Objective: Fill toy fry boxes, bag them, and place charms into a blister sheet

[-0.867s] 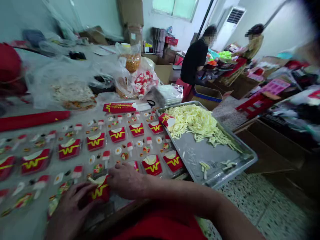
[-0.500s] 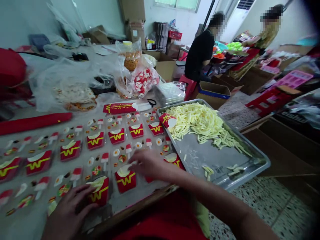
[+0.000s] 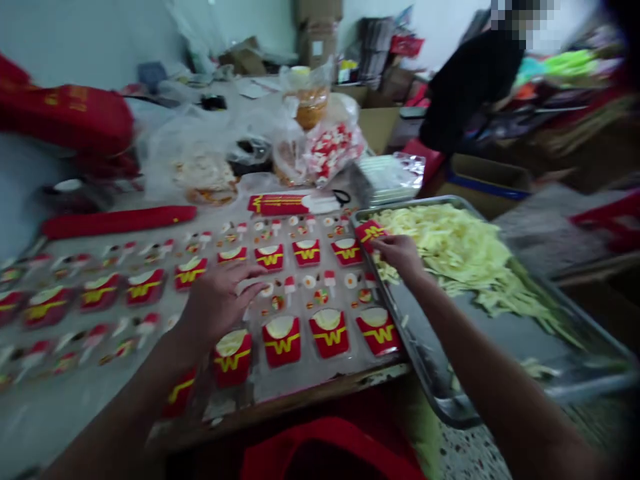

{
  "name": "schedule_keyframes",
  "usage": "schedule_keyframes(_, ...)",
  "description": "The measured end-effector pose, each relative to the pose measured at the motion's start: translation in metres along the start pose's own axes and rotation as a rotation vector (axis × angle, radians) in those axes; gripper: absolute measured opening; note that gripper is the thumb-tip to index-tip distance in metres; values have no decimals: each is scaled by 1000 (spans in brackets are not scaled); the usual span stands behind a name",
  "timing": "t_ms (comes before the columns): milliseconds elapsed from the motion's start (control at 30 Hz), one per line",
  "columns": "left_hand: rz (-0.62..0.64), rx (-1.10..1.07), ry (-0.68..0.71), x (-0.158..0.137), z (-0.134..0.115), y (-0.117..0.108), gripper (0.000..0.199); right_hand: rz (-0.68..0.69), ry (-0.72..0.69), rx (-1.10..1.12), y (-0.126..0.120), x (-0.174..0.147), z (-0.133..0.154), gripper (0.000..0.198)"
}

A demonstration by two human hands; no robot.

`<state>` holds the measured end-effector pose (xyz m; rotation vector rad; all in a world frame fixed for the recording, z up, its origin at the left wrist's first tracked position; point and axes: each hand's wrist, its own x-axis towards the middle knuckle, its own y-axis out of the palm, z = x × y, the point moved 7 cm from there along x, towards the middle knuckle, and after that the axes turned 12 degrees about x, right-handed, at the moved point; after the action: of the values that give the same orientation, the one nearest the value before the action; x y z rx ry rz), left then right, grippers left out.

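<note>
My right hand (image 3: 399, 257) is at the near-left corner of a metal tray (image 3: 425, 390), its fingers closed on the edge of a small red french-fry carton (image 3: 371, 231) with a yellow W. Pale yellow strips like toy french fries (image 3: 445, 247) are heaped in the tray beside it. My left hand (image 3: 223, 293) hovers above the rows on the table, thumb and fingers apart, nothing seen between them. Around it lie flat red fry cartons (image 3: 281, 343) in clear plastic, with small food-shaped pieces (image 3: 315, 297) between the rows.
Behind the rows lie a stack of red cartons (image 3: 280, 204) and black-handled scissors (image 3: 342, 197). Plastic bags of small pieces (image 3: 333, 150) stand farther back. Clear trays (image 3: 387, 177) adjoin the metal tray. A person in black (image 3: 475, 83) sits at the back right.
My right hand has gone from the front row to the red carton at the tray. My left hand has lifted off a front carton and moved farther back. The view has turned left.
</note>
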<state>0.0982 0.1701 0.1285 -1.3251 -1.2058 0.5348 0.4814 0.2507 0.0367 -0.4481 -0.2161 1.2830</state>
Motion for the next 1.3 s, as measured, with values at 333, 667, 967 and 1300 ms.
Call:
schedule_keyframes(333, 123, -55, 896, 197, -203, 147, 77, 27, 22, 400, -11, -17, -1, 26)
schedule_keyframes(667, 207, 7, 825, 227, -202, 170, 95, -154, -21, 167, -75, -70, -13, 18)
schedule_keyframes(967, 333, -128, 871, 107, -270, 156, 72, 66, -181, -142, -64, -136, -11, 14)
schedule_keyframes(1300, 438, -225, 639, 124, -295, 165, 65, 319, -463, -918, -162, -74, -52, 51)
